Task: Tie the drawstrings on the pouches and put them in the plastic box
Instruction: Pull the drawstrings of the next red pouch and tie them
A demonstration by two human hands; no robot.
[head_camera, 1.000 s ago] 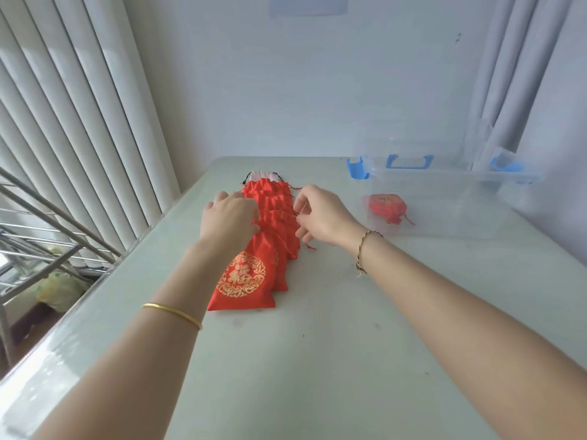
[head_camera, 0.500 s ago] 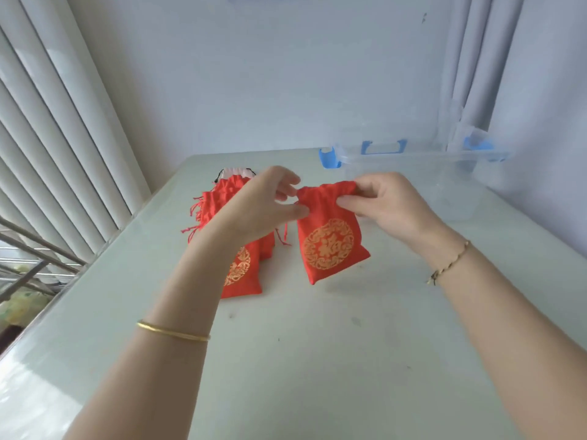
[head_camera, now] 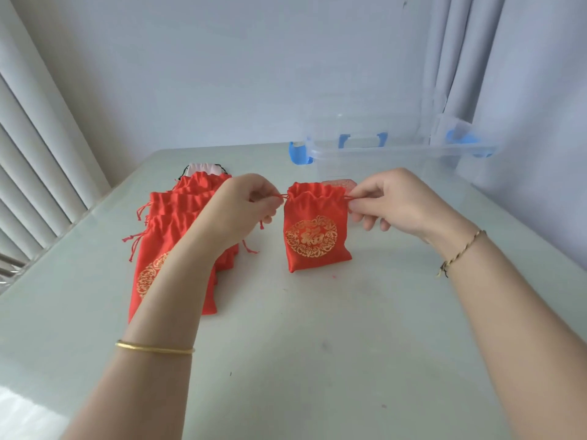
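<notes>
A pile of untied pouches (head_camera: 178, 236) lies at the table's (head_camera: 317, 344) left, so most of the work seems still to do. Beside it, the left hand (head_camera: 247, 208) and right hand (head_camera: 390, 201) each pinch a drawstring of one red pouch (head_camera: 314, 230), whose mouth is gathered but not knotted and whose gold roundel bears a character, seemingly 福. Behind it the plastic box (head_camera: 397, 160) shows something red through its wall.

Red pouch (head_camera: 314, 230) bears a gold round emblem; clear plastic box (head_camera: 397, 147) has blue latches.
</notes>
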